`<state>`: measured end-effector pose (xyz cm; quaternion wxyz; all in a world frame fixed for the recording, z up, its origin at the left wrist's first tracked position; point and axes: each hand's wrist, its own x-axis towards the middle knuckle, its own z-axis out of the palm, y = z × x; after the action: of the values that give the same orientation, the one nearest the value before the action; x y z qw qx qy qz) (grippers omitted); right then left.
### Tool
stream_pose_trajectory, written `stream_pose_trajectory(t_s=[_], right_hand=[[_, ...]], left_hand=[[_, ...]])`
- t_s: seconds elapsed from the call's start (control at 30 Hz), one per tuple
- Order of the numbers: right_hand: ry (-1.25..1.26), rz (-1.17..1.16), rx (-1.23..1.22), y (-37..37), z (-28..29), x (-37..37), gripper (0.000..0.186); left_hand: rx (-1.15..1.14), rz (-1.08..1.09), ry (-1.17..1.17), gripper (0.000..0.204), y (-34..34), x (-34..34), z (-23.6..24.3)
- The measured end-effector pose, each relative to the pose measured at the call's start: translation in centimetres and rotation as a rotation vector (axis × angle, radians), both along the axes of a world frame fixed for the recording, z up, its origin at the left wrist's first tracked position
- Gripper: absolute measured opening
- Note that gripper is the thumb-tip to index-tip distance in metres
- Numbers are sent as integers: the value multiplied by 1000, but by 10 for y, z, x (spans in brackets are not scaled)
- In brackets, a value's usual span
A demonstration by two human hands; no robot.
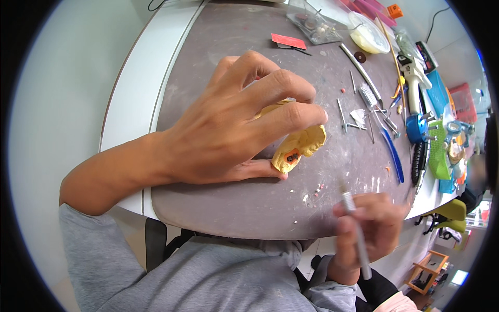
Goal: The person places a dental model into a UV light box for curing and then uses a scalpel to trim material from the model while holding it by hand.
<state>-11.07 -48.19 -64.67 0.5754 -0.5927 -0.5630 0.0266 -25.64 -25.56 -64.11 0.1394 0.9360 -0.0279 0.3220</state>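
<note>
My left hand (pixel 228 127) is closed on a yellow dental model (pixel 312 141), holding it over the grey mat by its edges. An orange patch (pixel 292 156) with dark holes shows on the near end of the model; my fingers cover part of its far side. Nearer the table's front edge, my right hand (pixel 377 223) grips a slim silver pen-shaped tool (pixel 360 242), its thin tip pointing up and away from me. Motion blurs this hand, so the kind of tip cannot be made out. The tool and the model are apart.
Small pink and white crumbs (pixel 317 192) lie on the grey work mat (pixel 223 208). To the right are a blue-handled brush (pixel 392 153), a white pen-like rod (pixel 361 73), several small metal bits and a blue clamp-like device (pixel 416 128). Farther back stand a white bowl (pixel 370 39) and a clear bag (pixel 314 23).
</note>
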Motion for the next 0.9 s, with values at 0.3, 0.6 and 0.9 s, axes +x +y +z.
stream_pose_trajectory(t_s=[0.3,0.6,0.9], right_hand=[[-42,110,-165,6,7,-13,30],[-42,96,-193,7,5,-11,33],[48,118,-202,4,8,-10,34]], left_hand=[[93,-9,-123,65,-1,5,-6],[109,-18,-163,59,-1,7,-8],[-47,-102,-45,64,-2,6,-4]])
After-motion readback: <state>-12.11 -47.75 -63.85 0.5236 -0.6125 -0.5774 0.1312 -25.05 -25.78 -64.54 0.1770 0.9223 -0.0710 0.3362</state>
